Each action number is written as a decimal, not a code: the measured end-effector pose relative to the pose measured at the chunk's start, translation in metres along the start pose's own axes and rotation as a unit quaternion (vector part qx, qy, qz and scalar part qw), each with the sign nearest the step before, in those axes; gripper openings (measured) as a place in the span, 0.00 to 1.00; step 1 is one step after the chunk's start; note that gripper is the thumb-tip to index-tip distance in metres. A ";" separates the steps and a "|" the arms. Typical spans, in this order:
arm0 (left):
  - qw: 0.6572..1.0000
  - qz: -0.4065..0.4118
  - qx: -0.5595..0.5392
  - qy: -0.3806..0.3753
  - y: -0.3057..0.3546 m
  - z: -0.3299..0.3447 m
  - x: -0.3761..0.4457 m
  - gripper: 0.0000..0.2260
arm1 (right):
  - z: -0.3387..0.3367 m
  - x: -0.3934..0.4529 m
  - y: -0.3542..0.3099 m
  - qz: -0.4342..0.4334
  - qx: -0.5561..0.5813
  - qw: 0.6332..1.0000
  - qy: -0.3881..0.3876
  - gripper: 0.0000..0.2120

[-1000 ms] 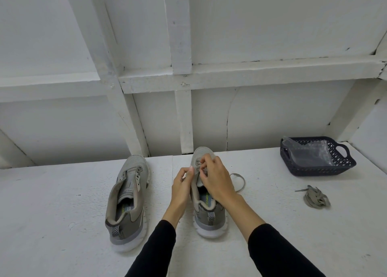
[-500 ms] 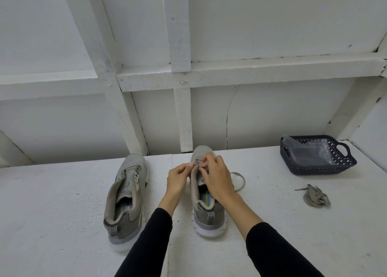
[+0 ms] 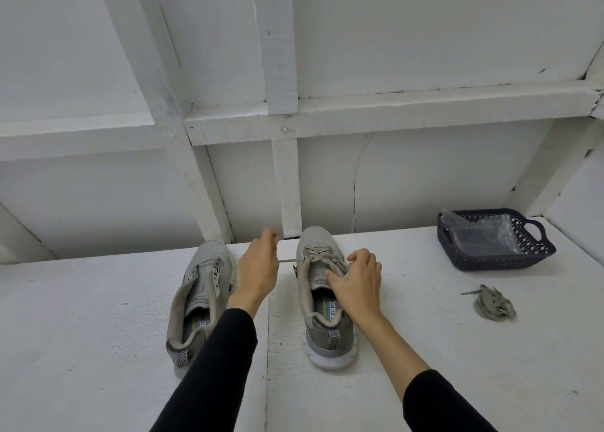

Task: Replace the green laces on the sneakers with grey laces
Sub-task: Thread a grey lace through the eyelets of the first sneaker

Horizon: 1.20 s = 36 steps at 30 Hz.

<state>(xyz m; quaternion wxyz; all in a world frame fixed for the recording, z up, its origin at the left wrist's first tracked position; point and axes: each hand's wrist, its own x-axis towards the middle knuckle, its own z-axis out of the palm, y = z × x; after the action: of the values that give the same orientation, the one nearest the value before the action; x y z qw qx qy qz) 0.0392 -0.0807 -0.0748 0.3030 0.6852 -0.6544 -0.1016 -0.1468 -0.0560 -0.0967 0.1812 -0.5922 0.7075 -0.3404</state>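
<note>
While hands work: two sneakers (image 3: 322, 287), one basket (image 3: 496, 255).

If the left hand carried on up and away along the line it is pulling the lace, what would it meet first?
Probably nothing on the table: the left hand draws the lace leftward and away from the right sneaker, passing beyond the toe of the left sneaker. The white wall behind looks next, though depth is unclear.
</note>
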 end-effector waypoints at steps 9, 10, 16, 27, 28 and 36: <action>0.957 -0.061 -0.234 -0.158 0.001 -0.001 -0.008 0.16 | -0.004 -0.005 -0.002 0.024 0.022 0.999 -0.034 0.11; 0.934 -0.098 -0.313 -0.139 0.005 -0.003 -0.009 0.16 | -0.004 -0.005 -0.002 0.025 0.023 0.999 -0.034 0.11; 0.793 -0.243 -0.558 0.016 0.019 -0.018 -0.003 0.16 | -0.006 -0.006 -0.003 0.027 0.012 0.999 -0.031 0.11; 0.956 -0.080 -0.272 -0.072 -0.001 0.000 -0.010 0.12 | -0.005 -0.006 -0.004 0.041 0.002 0.999 -0.025 0.11; 0.910 -0.141 -0.388 -0.046 0.001 -0.002 -0.008 0.13 | -0.005 -0.006 -0.003 0.042 0.003 0.999 -0.023 0.10; 0.894 -0.178 -0.411 -0.007 0.011 -0.010 -0.004 0.12 | -0.003 -0.006 -0.005 0.041 0.002 0.999 -0.031 0.11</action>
<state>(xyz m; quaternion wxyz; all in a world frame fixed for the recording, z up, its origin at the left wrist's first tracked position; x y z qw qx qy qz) 0.0346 -0.0734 -0.0622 0.5301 0.6039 -0.4233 -0.4185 -0.1435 -0.0494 -0.0917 0.2184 -0.5724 0.7247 -0.3153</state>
